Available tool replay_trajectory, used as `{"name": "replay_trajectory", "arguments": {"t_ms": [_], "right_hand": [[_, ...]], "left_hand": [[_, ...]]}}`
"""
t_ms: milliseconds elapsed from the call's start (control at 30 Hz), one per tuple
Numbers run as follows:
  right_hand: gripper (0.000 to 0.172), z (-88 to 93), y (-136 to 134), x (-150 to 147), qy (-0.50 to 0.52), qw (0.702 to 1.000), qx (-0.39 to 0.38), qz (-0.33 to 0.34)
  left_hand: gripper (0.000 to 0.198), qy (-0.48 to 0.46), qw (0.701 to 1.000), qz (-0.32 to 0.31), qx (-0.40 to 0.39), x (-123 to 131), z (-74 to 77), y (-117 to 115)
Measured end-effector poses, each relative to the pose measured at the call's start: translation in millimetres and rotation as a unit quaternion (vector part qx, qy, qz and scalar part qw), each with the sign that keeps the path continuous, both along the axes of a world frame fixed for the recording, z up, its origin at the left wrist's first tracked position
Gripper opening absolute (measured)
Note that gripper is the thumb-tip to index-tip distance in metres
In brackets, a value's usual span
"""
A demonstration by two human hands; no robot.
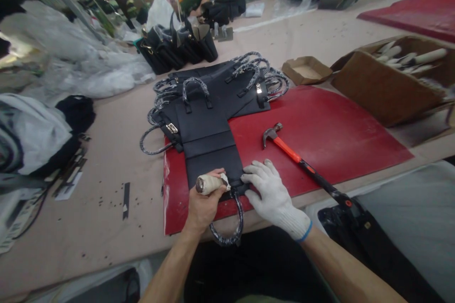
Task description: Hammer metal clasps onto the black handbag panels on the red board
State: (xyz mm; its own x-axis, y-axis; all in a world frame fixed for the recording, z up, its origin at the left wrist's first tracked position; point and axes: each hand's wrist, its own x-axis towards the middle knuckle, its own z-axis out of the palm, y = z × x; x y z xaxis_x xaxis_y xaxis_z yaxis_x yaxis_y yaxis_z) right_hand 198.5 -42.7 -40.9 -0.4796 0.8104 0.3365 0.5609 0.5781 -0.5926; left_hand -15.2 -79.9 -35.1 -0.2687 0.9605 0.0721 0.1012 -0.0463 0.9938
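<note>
**Tool tip and gloved fingers close together at the edge of the bench**

The long pale table (106, 151) fills most of the frame, with a red mat (320, 137) spread across its centre and right. On the mat lies a black bag panel (209, 137). Its long axis runs from the near edge of the mat at lower centre up towards a stack of similar panels (227, 80) at mid-frame. Its handle loop (231, 232) points back at the wearer and hangs off the table edge. A cardboard box (384, 87) sits at the right. Another person works at the top centre, well apart.

A hammer (302, 163) lies just right of the panel, with its head up-left and its grip running to the lower right, past the mat's edge. I think a knock from an elbow could send it to the floor.

The gloved right hand (272, 191) lies flat with fingers spread, pressing the panel's near end and gripping nothing. The bare left hand (204, 206) is curled tight round a wrapped tool (209, 183). The tool lies almost crosswise, butt to the left and working end at the panel's near edge, beside the gloved fingertips.

That closeness looks like the main hazard. If the tool skids, it could mark the leather or catch a finger. If the flat hand eases off, the overhanging loop might drag the panel askew.
</note>
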Motion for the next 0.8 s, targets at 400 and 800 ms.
{"name": "replay_trajectory", "arguments": {"t_ms": [400,800], "right_hand": [[0.016,-1.3,0.3,-1.6,-0.001,1.000,-0.006,-0.004],[0.035,1.2,2.6,-4.9,-0.008,1.000,-0.007,-0.021]], "left_hand": [[0.022,0.015,1.000,-0.027,-0.002,4.0,0.3,4.1],[0.021,0.008,1.000,-0.025,-0.017,4.4,0.8,5.3]]}}
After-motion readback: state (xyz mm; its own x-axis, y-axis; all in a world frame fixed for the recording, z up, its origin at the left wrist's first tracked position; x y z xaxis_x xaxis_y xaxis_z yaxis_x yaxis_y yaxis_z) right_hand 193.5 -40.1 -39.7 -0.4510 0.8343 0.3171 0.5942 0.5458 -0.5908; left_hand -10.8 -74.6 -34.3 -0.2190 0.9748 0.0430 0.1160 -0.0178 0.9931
